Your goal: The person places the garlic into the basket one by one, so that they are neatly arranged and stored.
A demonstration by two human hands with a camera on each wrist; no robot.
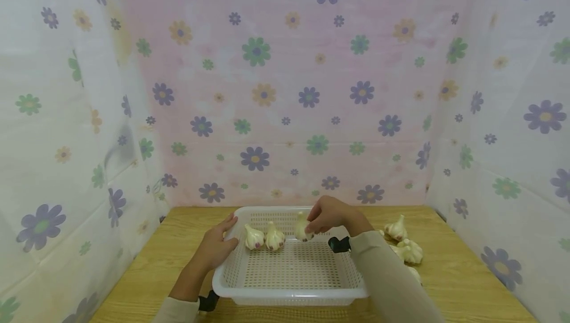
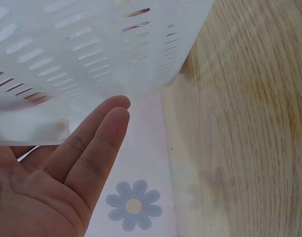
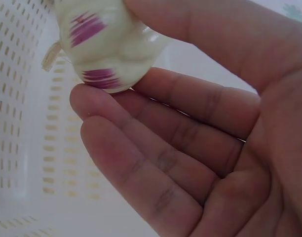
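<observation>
My right hand (image 1: 331,215) pinches a garlic bulb (image 1: 301,228) between thumb and fingers over the far side of a white plastic basket (image 1: 294,293). In the right wrist view this bulb (image 3: 106,49) shows purple streaks, and the lower fingers lie beneath it. My left hand (image 1: 215,245) holds the basket's left rim, thumb over the edge and other fingers along the outside wall, as the left wrist view shows. Two more garlic bulbs, one on the left (image 1: 254,237) and one beside it (image 1: 274,237), lie inside against the far wall.
Several garlic bulbs (image 1: 408,251) lie in a group on the wooden table (image 1: 463,273) right of the basket, partly hidden by my right sleeve (image 1: 392,273). A flower-print curtain (image 1: 289,179) surrounds the table at the back and both sides.
</observation>
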